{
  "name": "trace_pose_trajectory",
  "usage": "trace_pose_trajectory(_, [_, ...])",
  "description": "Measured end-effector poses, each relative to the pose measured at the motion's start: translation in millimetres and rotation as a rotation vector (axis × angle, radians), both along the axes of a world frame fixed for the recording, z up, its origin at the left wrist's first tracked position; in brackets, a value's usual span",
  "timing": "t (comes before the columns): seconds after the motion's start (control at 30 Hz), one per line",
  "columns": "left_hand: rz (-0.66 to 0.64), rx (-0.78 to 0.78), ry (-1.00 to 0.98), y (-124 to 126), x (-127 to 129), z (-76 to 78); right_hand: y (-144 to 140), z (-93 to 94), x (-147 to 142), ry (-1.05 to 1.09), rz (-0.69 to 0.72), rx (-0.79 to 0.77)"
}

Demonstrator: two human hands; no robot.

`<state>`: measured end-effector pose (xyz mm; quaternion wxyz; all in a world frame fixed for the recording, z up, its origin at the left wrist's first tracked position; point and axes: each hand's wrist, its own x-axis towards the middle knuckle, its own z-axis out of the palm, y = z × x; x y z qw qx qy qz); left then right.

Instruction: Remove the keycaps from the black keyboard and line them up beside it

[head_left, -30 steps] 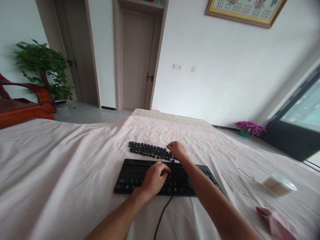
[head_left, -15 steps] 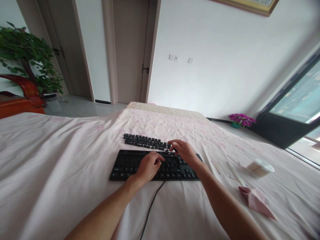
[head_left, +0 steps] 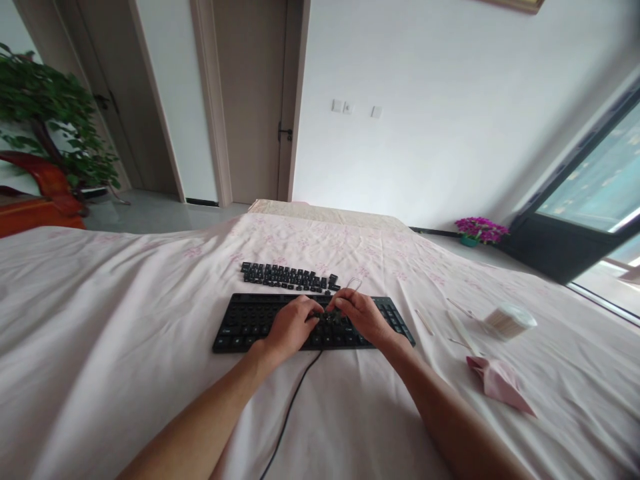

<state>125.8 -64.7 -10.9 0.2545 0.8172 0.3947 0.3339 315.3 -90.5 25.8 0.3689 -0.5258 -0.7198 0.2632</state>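
A potted green plant [head_left: 45, 113] stands at the far left behind a red wooden seat [head_left: 35, 207]. The pale pink flowered bedsheet [head_left: 125, 313] covers the wide surface, and on it lies a black keyboard [head_left: 240, 327] with its cable [head_left: 290, 413] running toward the viewer. Just beyond the keyboard sits a row of loose black keycaps [head_left: 285, 277], apart from it. The left hand [head_left: 290, 327] rests on the middle of the keyboard, fingers curled down onto the keys. The right hand [head_left: 363, 317] sits just beside it, fingertips bent together over the same spot; whether it pinches a keycap cannot be told. A thin wire loop [head_left: 353, 285] shows just above the right hand. Farther right lie thin sticks [head_left: 425, 322], a tub of cotton swabs [head_left: 510, 321] and a folded pink cloth [head_left: 497, 383]
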Motion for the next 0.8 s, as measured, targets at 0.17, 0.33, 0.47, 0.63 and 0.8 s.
trace_pose_trajectory(0.17, [-0.007, 0.023, 0.082, -2, 2, 6.5, -4, -0.2, -1, -0.056, 0.064, 0.008])
trace_pose_trajectory(0.33, [-0.006, 0.070, 0.174, -1, 7, 10.4, -3, -6.1, -1, -0.066, 0.097, -0.006])
trace_pose_trajectory(0.47, [-0.020, 0.045, 0.173, 5, 16, 7.4, -3, -13.5, 1, -0.041, 0.112, 0.038])
trace_pose_trajectory(0.63, [0.018, 0.037, 0.165, 8, 24, 2.8, -4, -16.6, 1, 0.020, 0.116, 0.103])
trace_pose_trajectory(0.8, [0.036, 0.098, 0.170, 0, 26, 2.4, -8, -17.5, 1, 0.024, 0.086, 0.136])
